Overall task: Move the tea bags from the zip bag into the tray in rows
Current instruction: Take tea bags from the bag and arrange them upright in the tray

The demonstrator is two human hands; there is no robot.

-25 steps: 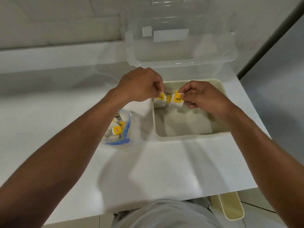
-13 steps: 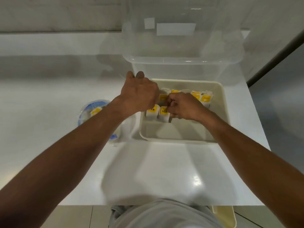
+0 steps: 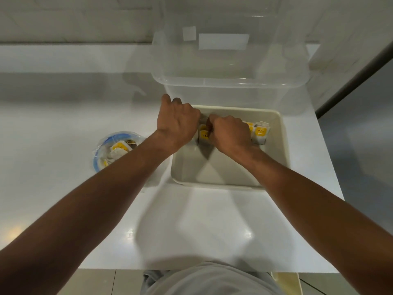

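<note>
Far left of the white bench (image 3: 63,124): the zip bag (image 3: 100,160), clear with a blue seal, stands open with several yellow-labelled sachets loose inside, well apart from the hands. Next, left hand (image 3: 177,122), back up, over the tray's far left corner. Its fingers (image 3: 166,99) are curled downward, two knuckles poking past the rim. Fingertips hidden under the hand, so cannot tell whether they hold anything. Cream tray (image 3: 284,150) sits on the bench right of centre, just beside the bag's side of the bench, near half of its floor bare. Tea bags (image 3: 261,134) stand upright in a row along the tray's far wall, yellow labels facing the camera. One marked "TEA" shows in the gap between the two hands. Right hand (image 3: 230,133) lies over the middle of that row, fingers curled tight and thumb pressed onto the "TEA" sachet, pinching it. Behind the tray, touching or nearly so, a large clear plastic bin (image 3: 229,81). Bottom right, below the bench edge, the corner of a second cream tray (image 3: 287,283).
</note>
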